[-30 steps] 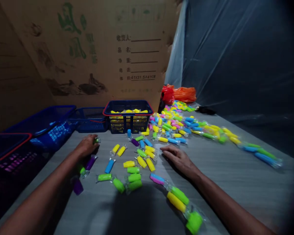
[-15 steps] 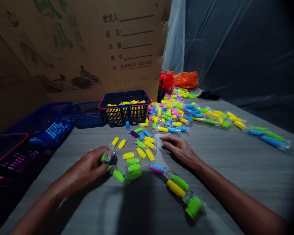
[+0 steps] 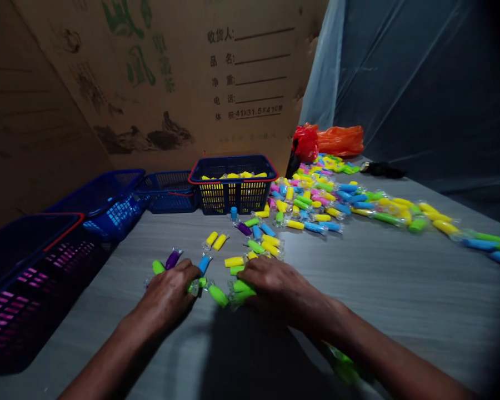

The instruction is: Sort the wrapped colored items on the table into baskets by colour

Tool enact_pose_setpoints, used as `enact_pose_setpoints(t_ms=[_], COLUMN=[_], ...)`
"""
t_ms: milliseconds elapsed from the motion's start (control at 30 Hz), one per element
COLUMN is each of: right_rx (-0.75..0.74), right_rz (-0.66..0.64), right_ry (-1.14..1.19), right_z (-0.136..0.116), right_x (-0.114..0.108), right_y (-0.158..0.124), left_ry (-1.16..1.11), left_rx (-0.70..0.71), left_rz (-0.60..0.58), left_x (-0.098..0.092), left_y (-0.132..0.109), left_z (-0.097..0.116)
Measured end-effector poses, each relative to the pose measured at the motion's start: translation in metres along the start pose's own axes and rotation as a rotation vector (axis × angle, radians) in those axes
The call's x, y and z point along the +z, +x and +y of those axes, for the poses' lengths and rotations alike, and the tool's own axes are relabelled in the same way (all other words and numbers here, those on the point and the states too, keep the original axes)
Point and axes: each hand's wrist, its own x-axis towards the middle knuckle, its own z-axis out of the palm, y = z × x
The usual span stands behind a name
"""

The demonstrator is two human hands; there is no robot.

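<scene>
My left hand (image 3: 173,286) is low over the table, its fingers curled on small wrapped pieces. A purple piece (image 3: 173,258) and a blue piece (image 3: 204,264) stick out beyond its fingers, with a green piece (image 3: 158,267) beside the knuckles. My right hand (image 3: 270,280) lies over green wrapped pieces (image 3: 241,290), fingers bent down; its fingertips are hidden. Between the hands rests another green piece (image 3: 218,295). Yellow pieces (image 3: 233,261) lie just beyond my right hand. Partly under my right forearm, more green wrapping (image 3: 345,369) shows, blurred.
A blue basket (image 3: 233,194) with yellow pieces stands ahead, beside a large carton (image 3: 158,72). More baskets (image 3: 166,194) line the left. Many coloured pieces (image 3: 312,203) spread to the right on the table (image 3: 383,289). Red and orange bags (image 3: 339,141) lie behind.
My right hand has moved left and nearer, onto the green pieces. My left hand has turned palm down, and purple and blue pieces now show at its fingers. The view has shifted left.
</scene>
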Motion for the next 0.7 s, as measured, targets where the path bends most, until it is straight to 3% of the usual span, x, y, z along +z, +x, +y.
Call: enact_pose_setpoints(t_ms=[133, 233, 433, 533, 600, 700], right_rx=[0.005, -0.003, -0.026, -0.026, -0.003, 0.01], right_rz=[0.028, 0.059, 0.05, -0.032, -0.058, -0.052], right_ry=[-0.07, -0.05, 0.001, 0.002, -0.015, -0.018], right_z=[0.0, 0.002, 0.01, 0.01, 0.008, 0.003], right_x=[0.008, 0.016, 0.032, 0.032, 0.028, 0.023], right_y=[0.002, 0.0, -0.002, -0.003, -0.003, -0.005], left_ry=[-0.06, -0.287, -1.463, -1.834, -1.888, -1.687], left_rx=[-0.027, -0.047, -0.303, -0.351, -0.368, -0.331], left_rz=[0.031, 0.088, 0.082, 0.016, -0.031, 0.02], left_x=[0.006, 0.007, 0.004, 0.002, 0.002, 0.007], left_y=[-0.002, -0.003, -0.009, -0.011, -0.012, -0.012], left_z=[0.0, 0.001, 0.013, 0.018, 0.017, 0.016])
